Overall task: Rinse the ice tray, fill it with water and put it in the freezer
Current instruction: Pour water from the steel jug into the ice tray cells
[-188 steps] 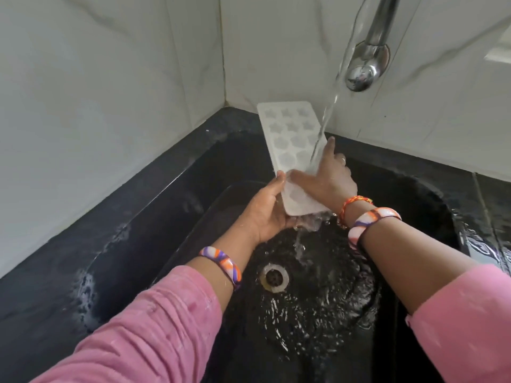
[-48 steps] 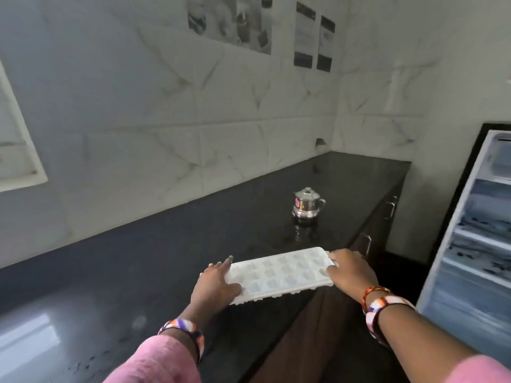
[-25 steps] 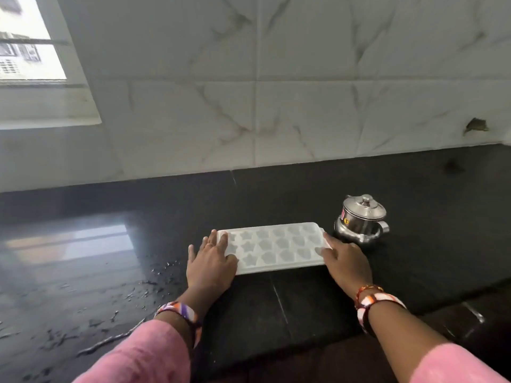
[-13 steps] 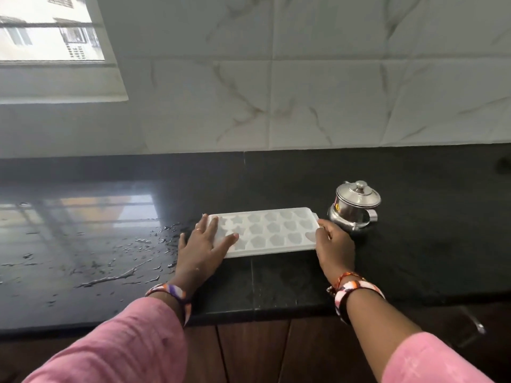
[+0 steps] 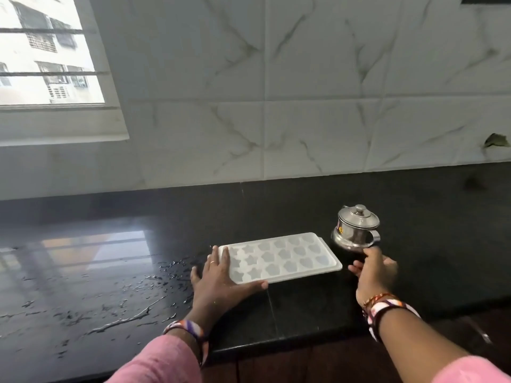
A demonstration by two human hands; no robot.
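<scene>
Spilled water (image 5: 132,319) lies in streaks and drops on the left part of the black bench (image 5: 304,305), running up to the left hand (image 5: 218,275). That hand lies flat and spread, palm down, over the left end of the white ice tray (image 5: 279,257), thumb along its near edge, pressing rather than gripping. The tray sits flat on the bench, near the front edge. Whether its star and heart cells hold water is hard to tell from this angle. If they do, any lift from one end would tip it and slop water out, and the wet bench under that end could let it slide. Just right of the tray stands a small lidded steel pot (image 5: 355,228), close to its far corner. The right hand (image 5: 373,269), half open and holding nothing, hovers just off the tray's right end, below the pot; a careless reach could knock the pot.
</scene>
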